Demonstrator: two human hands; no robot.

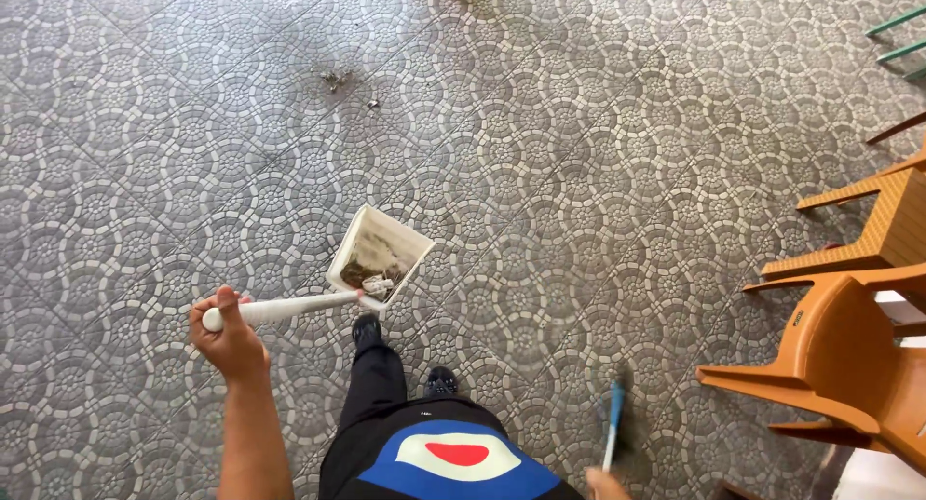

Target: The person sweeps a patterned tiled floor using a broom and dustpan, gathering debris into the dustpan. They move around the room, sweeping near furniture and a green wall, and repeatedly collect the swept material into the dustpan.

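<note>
left hand is closed round the white handle of the dustpan, held up off the tiled floor just ahead of the shoes. dirt and scraps already sit in the pan, so part of the sweeping looks done. up ahead, a small heap of debris lies loose on the tiles, well apart from the pan, so that looks left to do. right hand at the bottom edge grips the blue broom, though the grip is barely in view. orange chairs sit far right.
</note>
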